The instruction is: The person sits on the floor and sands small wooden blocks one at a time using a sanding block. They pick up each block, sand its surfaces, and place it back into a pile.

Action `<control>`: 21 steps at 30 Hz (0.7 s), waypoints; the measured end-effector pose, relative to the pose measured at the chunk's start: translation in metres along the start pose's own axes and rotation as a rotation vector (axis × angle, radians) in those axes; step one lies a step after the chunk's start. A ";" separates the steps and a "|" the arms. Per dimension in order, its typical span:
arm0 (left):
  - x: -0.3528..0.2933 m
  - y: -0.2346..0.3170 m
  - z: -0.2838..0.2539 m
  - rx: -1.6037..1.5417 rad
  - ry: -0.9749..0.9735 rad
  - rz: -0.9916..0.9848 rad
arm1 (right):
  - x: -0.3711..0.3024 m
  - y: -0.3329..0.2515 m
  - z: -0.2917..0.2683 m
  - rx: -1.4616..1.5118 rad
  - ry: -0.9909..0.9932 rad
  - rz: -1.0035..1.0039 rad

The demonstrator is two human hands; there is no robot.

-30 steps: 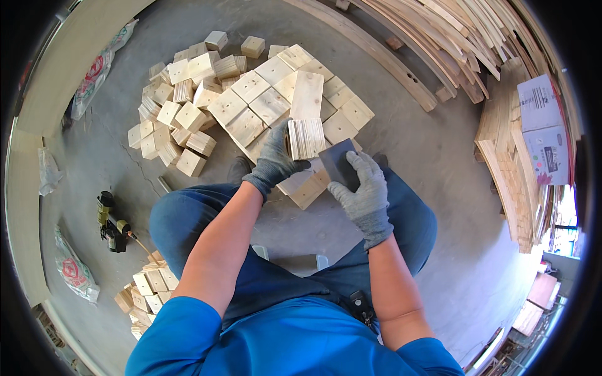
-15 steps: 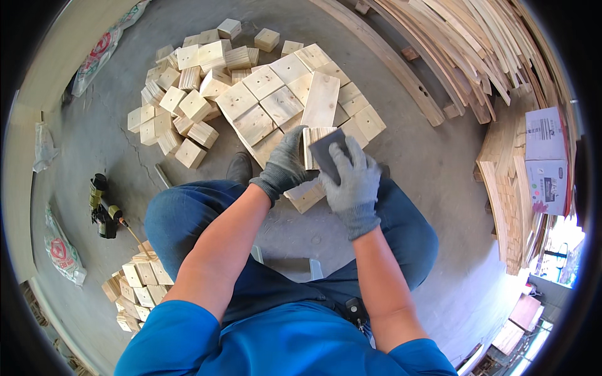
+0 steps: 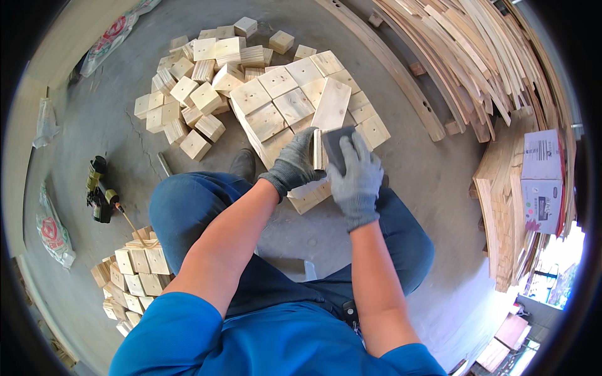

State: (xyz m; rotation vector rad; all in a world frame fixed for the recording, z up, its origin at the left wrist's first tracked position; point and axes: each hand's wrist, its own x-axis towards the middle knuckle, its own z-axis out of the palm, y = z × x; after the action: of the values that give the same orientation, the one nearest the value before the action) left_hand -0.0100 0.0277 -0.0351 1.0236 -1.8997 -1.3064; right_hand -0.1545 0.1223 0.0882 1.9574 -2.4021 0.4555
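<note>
My left hand (image 3: 293, 161), in a grey knit glove, grips a pale wooden block (image 3: 318, 149) by its left side, fingers wrapped round it. The block stands on edge, showing a narrow layered side. In my gloved right hand (image 3: 356, 178) is a dark grey, flat rectangular sanding block (image 3: 337, 148), fingers over its outer face. It lies against or just beside the block's right side; the contact itself is hidden. Behind both hands, a longer wooden piece (image 3: 332, 103) rests on a platform of square wooden blocks (image 3: 293, 105).
A loose heap of wooden blocks (image 3: 205, 98) lies at the far left, another stack (image 3: 135, 279) by my left knee. A green and black power tool (image 3: 99, 191) stands on the floor at left. Long boards (image 3: 451, 56) and a white carton (image 3: 542, 182) are at right.
The held block has turned, so its side looks narrower. My right hand and the sanding block have shifted slightly right and the pad is more upright. The whole view has also shifted a little.
</note>
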 end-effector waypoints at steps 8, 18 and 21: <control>-0.001 -0.005 0.002 0.076 0.011 0.029 | -0.041 -0.002 0.002 0.034 0.024 -0.095; 0.000 -0.009 0.006 -0.137 0.020 0.030 | 0.088 0.017 0.019 0.018 -0.040 0.005; -0.001 -0.016 0.005 -0.081 0.026 0.031 | 0.058 0.010 0.012 0.018 -0.028 -0.043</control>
State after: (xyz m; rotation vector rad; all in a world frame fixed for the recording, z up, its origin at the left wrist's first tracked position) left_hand -0.0098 0.0276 -0.0519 0.9621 -1.8211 -1.3344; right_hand -0.1748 0.0658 0.0859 2.0310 -2.3754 0.4528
